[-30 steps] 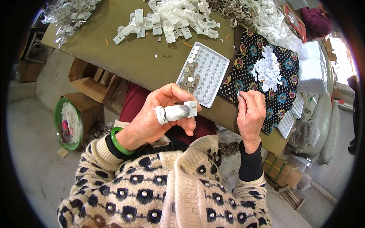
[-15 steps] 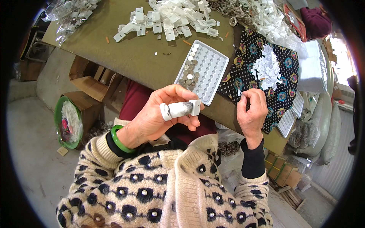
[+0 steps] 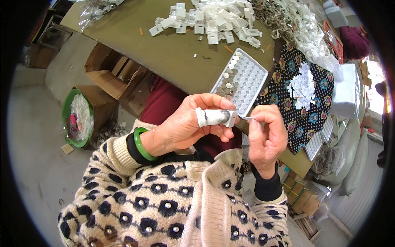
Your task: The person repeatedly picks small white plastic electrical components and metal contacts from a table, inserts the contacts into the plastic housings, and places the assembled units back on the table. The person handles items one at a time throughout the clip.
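Observation:
My left hand (image 3: 179, 125) has a digit wrapped in a white covering (image 3: 212, 117) with a dark smudge. Its fingers are closed on a small white plastic case (image 3: 232, 119). Coming from the right, my right hand (image 3: 268, 138) pinches a thin white slip (image 3: 246, 118) between thumb and forefinger. The slip's far end is at the case's edge; whether it goes inside I cannot tell. Just beyond my hands lies a white plastic tray (image 3: 256, 78) with round pockets. Silvery button cells (image 3: 228, 86) and some white discs fill its left side.
Loose white plastic cases (image 3: 214, 24) are heaped on the green table (image 3: 164, 53). Right of the tray, a patterned black cloth (image 3: 284, 99) bears a pile of white slips (image 3: 303, 87). A green basin (image 3: 68, 109) and cardboard boxes (image 3: 108, 82) stand lower left.
My right hand has moved left from the cloth's edge, bringing the slip to the case. The left hand still holds the case. The whole view has shifted.

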